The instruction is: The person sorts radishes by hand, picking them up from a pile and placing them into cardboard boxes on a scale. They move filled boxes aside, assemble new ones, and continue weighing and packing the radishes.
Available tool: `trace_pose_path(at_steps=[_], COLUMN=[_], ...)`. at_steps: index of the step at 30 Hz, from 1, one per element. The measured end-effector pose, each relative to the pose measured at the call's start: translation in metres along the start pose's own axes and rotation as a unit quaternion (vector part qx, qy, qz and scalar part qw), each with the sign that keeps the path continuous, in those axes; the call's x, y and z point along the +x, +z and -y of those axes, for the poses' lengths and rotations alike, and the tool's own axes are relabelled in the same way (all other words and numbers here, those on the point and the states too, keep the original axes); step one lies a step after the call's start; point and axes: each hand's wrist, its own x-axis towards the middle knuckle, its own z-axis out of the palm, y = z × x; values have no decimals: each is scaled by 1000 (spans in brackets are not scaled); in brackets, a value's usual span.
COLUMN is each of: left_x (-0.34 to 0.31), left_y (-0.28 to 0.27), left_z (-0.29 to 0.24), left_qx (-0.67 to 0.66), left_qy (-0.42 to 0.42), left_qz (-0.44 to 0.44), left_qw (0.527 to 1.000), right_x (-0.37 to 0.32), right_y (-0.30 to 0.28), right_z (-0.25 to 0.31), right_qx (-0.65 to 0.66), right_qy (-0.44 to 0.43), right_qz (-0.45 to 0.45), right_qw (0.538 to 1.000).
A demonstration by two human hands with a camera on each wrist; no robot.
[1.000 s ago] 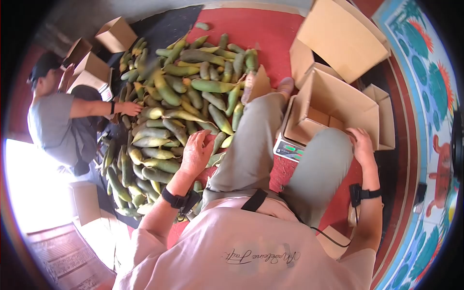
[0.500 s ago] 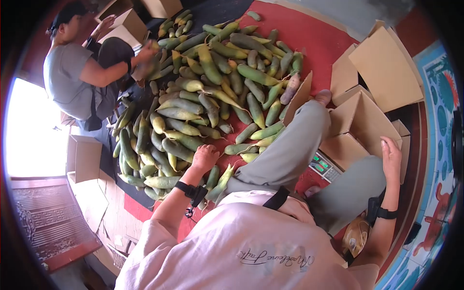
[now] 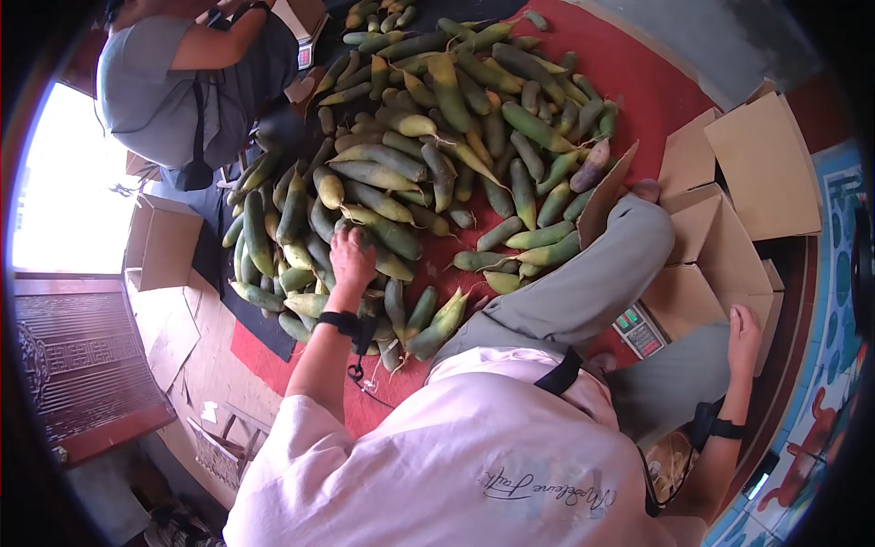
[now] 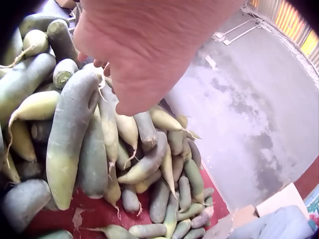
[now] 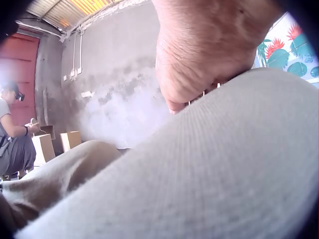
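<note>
Green radishes (image 3: pixel 378 173) lie in a broad heap on a red floor covering (image 3: pixel 670 118), in front of a seated person in a pale pink shirt (image 3: pixel 428 456). The left hand (image 3: pixel 353 264) is at the near side of the heap, palm down, its fingertips touching radishes; the cover of the hand makes it impossible to tell whether they grasp any. The right hand (image 3: pixel 745 342) rests on the right knee, well apart from the heap, with both legs between; its fingers bend loosely and hold nothing. Of the 2 hands, the left is clearly the nearer. In the left wrist view, 1 long radish (image 4: pixel 72 134) has its grey-green end just beneath the left fingers. Its long axis runs steeply down the picture, leaning slightly left, and its yellowish end points away from the hand. The radishes around it lie at mixed angles, some overlapping, several with thin roots trailing. Beside the right knee, an open cardboard box (image 3: pixel 684 296) is next to a digital scale (image 3: pixel 643 337) with a lit green display. Across the heap, near its far left edge, is another person in a grey shirt (image 3: pixel 150 91).
</note>
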Motion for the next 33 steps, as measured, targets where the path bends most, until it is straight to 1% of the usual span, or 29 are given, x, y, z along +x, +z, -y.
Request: trace_pose_path(at_steps=[3,7,9,10,11,13,14,15,17,18,19,21,23,25,26,29,30,31,33], left_x=[17,31,35,35,35,31,27,24,18,14,13,14,15,16,17,20,23,27,37], left_y=[-4,-4,0,3,7,12,14,26,54,55,60,71,84,85,86,82,92,97,98], left_z=[15,25,24,21,18,0,-11,-15,-31,-40,-47,-53,-51,-53,-55,-58,-51,-49,-52], left_qx=[18,13,16,9,7,52,54,65,81,77,70,95,104,156,157,232,248,251,288], left_qy=[-59,-78,-76,-56,-53,14,51,70,167,201,209,203,227,228,232,249,270,271,306], left_qz=[7,45,51,37,41,16,12,24,87,69,72,192,177,218,219,234,218,217,268], left_qw=[998,996,996,998,998,998,997,995,979,974,973,955,952,936,935,910,905,904,867], right_x=[-6,-14,-20,-25,-29,-35,-39,-44,-58,-59,-62,-66,-70,-77,-79,-86,-88,-90,-92], right_y=[3,-1,-7,-10,-13,-18,-20,-21,-19,-20,-24,-27,-30,-31,-32,-32,-30,-29,-25], right_z=[-1,-2,0,-1,-2,-5,-8,-10,-19,-18,-16,-9,-9,-12,-14,-18,-20,-23,-24], right_qx=[-3,-14,-55,-59,-54,-54,-48,-44,-66,-76,-84,-75,-67,-75,-75,-57,-45,-32,-26], right_qy=[1,-4,5,9,9,13,18,25,40,40,47,62,69,63,67,68,64,60,57], right_qz=[-10,-23,-24,-23,-28,-33,-29,-24,-27,-30,-31,-16,-14,-7,-7,-6,-5,-4,-10], right_qw=[1000,1000,998,998,998,998,998,998,997,996,995,995,995,995,995,996,997,998,998])
